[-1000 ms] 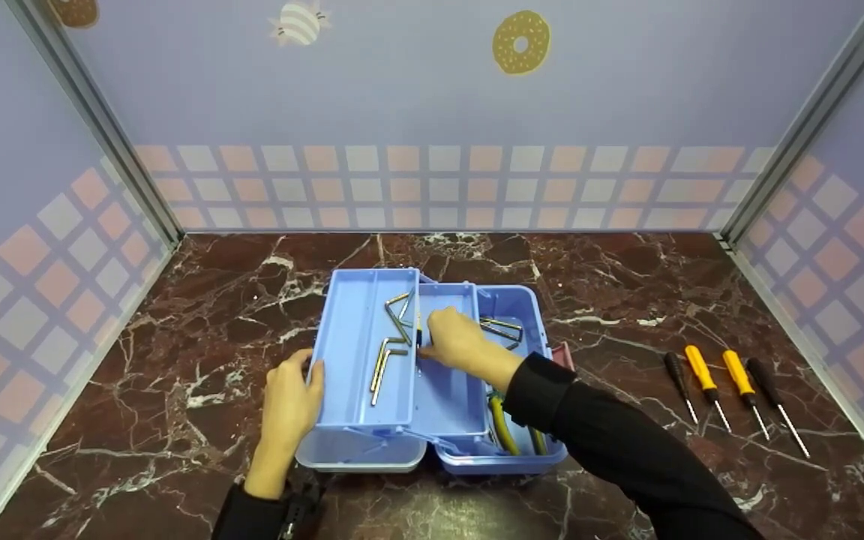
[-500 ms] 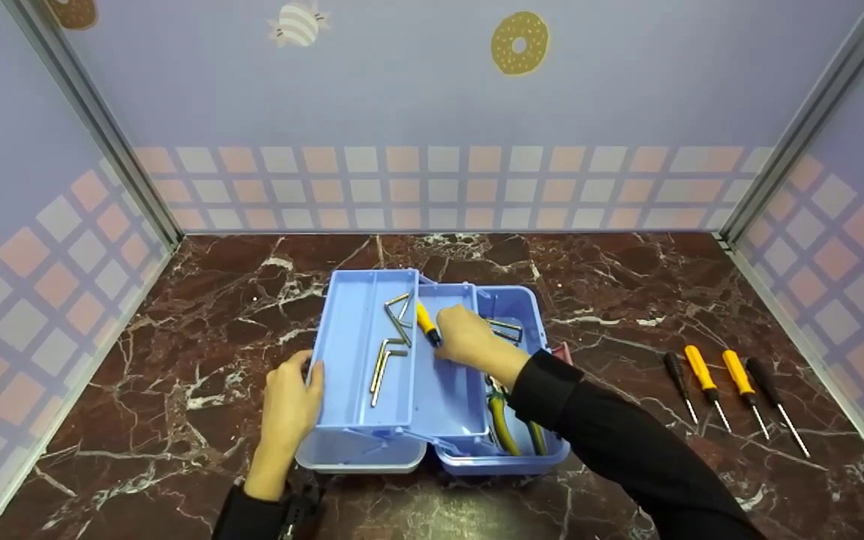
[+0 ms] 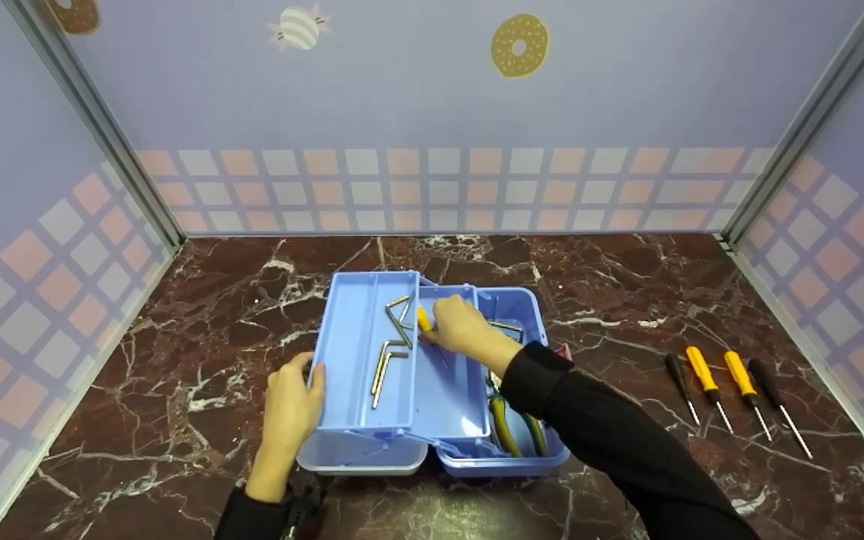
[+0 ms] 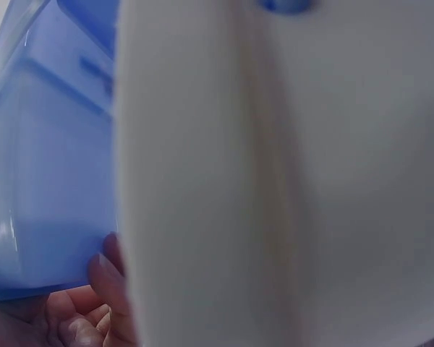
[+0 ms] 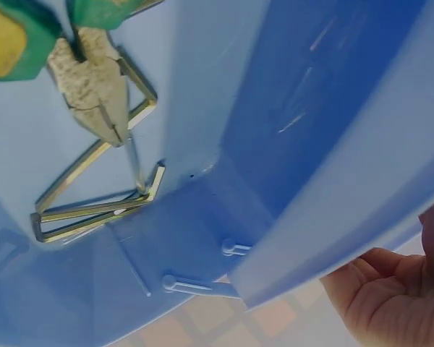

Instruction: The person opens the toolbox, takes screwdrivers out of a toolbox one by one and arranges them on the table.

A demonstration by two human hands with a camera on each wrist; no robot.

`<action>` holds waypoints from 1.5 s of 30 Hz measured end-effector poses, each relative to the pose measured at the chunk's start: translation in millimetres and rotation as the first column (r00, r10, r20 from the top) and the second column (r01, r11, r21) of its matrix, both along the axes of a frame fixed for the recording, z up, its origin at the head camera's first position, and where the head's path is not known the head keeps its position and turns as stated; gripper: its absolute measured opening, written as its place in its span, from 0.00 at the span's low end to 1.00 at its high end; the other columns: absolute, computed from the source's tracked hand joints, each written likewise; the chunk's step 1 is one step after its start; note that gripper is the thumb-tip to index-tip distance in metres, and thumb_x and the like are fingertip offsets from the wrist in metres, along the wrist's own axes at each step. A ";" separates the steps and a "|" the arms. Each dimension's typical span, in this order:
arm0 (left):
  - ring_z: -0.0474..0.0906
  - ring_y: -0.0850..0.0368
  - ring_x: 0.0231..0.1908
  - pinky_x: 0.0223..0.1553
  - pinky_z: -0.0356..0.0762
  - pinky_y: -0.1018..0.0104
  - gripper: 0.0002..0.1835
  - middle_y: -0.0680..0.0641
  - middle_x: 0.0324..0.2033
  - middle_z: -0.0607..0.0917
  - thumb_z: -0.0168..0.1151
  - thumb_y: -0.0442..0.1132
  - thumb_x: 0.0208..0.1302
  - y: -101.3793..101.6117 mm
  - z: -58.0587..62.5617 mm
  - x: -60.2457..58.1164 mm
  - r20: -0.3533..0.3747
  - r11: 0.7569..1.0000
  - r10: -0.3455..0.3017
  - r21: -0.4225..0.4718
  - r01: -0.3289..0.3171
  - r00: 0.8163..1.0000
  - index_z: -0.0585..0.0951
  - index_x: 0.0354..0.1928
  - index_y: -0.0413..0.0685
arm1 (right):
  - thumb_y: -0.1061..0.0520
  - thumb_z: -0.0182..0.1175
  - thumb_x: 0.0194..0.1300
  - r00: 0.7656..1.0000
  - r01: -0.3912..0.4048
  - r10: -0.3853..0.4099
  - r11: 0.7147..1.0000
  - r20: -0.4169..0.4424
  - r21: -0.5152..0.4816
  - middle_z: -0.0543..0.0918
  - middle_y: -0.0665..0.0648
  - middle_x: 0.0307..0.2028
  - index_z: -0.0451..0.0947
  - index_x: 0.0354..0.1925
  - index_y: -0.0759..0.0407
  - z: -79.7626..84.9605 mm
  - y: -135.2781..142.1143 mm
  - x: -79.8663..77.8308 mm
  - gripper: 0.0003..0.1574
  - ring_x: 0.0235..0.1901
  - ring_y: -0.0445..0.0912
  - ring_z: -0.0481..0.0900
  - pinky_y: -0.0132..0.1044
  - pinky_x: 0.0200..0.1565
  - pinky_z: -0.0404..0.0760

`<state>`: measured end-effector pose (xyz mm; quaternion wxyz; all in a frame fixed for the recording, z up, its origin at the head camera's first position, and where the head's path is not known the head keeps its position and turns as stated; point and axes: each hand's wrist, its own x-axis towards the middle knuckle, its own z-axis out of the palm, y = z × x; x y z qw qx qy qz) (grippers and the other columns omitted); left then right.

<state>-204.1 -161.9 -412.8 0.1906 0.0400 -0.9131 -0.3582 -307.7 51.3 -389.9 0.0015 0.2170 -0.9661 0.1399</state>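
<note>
A blue toolbox (image 3: 447, 469) stands unfolded on the table, with stepped trays. My left hand (image 3: 291, 397) holds the left side of its upper tray (image 3: 346, 345); in the left wrist view fingers (image 4: 107, 278) curl at the blue wall. Over the middle tray (image 3: 439, 412), my right hand (image 3: 466, 326) grips a small screwdriver. Its yellow handle (image 3: 423, 319) sticks out at the left of the hand, and a thin shaft (image 3: 443, 356) shows below. Hex keys (image 3: 383, 371) lie in the upper tray. In the right wrist view, pliers (image 5: 94, 87) and more hex keys (image 5: 94, 210) lie in the box bottom.
To the right, several screwdrivers lie side by side on the marbled table (image 3: 627, 292), among them a yellow one (image 3: 698, 367) and a black one (image 3: 766, 379). Yellow-green plier handles (image 3: 503, 427) show in the box's right compartment. Patterned panels (image 3: 432, 187) enclose the table.
The right hand has lifted slightly and turned the screwdriver in its grip; the yellow handle came into sight from behind the upper tray's edge. The left hand has stayed in place.
</note>
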 end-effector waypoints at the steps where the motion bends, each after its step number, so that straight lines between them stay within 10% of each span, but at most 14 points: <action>1: 0.76 0.34 0.36 0.38 0.72 0.46 0.13 0.29 0.36 0.79 0.53 0.32 0.58 0.0 0.2 0.1 0.002 1.000 -0.001 0.002 0.001 1.000 0.77 0.43 0.30 | 0.51 0.65 0.49 1.000 -0.007 0.007 1.000 -0.014 -0.002 0.75 0.58 0.17 0.62 0.12 0.56 -0.8 0.6 -0.1 0.24 0.21 0.52 0.75 0.44 0.27 0.77; 21: 0.76 0.35 0.37 0.37 0.72 0.46 0.13 0.29 0.37 0.79 0.53 0.33 0.59 0.2 -1.7 -1.8 0.016 1.000 -0.009 0.002 0.009 1.000 0.77 0.43 0.30 | 0.62 0.61 0.44 0.993 0.061 -0.045 0.986 0.107 -0.152 0.73 0.53 0.10 0.75 0.14 0.64 20.5 30.0 10.6 0.08 0.10 0.42 0.67 0.31 0.13 0.70; 32: 0.77 0.34 0.36 0.37 0.72 0.46 0.14 0.29 0.37 0.79 0.53 0.33 0.59 -1.0 -1.0 -0.9 0.029 1.000 0.000 0.000 0.000 1.000 0.77 0.44 0.31 | 0.61 0.62 0.46 0.994 0.108 -0.108 0.958 0.013 -0.266 0.77 0.58 0.15 0.77 0.21 0.70 39.6 118.1 20.7 0.10 0.11 0.42 0.68 0.32 0.13 0.71; 45: 0.77 0.35 0.35 0.36 0.73 0.46 0.13 0.29 0.36 0.79 0.53 0.33 0.59 -0.9 -1.0 -0.9 0.009 1.000 -0.008 0.004 0.008 1.000 0.77 0.43 0.30 | 0.61 0.62 0.47 0.942 0.334 -0.322 0.929 0.091 -0.162 0.78 0.59 0.16 0.79 0.22 0.72 3.2 233.4 28.6 0.11 0.12 0.44 0.72 0.35 0.16 0.73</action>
